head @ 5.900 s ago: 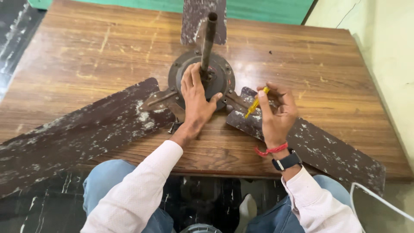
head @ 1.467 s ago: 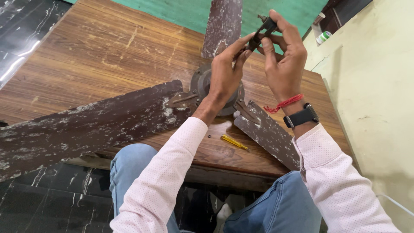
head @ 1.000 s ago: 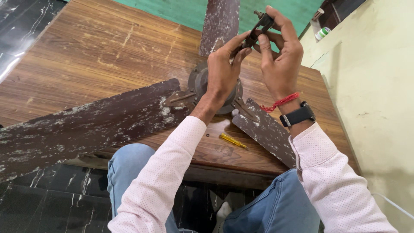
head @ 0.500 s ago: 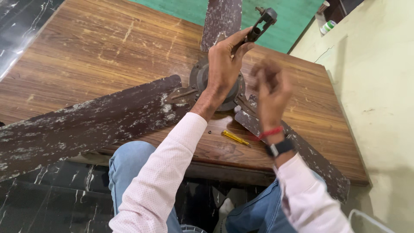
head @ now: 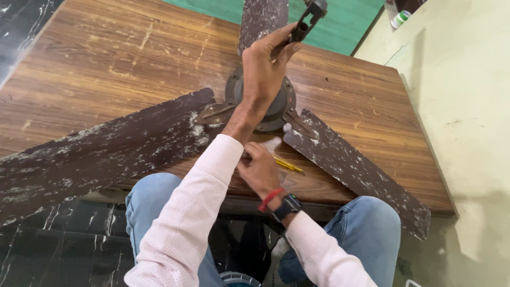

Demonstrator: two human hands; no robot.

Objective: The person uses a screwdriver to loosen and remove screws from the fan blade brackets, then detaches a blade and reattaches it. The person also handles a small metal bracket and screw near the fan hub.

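Note:
An old ceiling fan lies on a wooden table, its round motor hub facing up. Three brown, paint-flecked blades spread from it: a left blade, a right blade and a far blade. My left hand grips the dark down rod that rises from the hub. My right hand is low at the table's near edge, partly behind my left forearm. Its fingers are at the handle end of a yellow screwdriver lying on the table; whether they hold it is unclear.
The right blade overhangs the table's near right corner. A small bottle stands on the pale floor at the far right. Black marble floor lies to the left, green flooring behind the table. My knees sit under the near edge.
My right hand has let go of the top of the rod and dropped down to the screwdriver on the table. My left hand stays on the rod.

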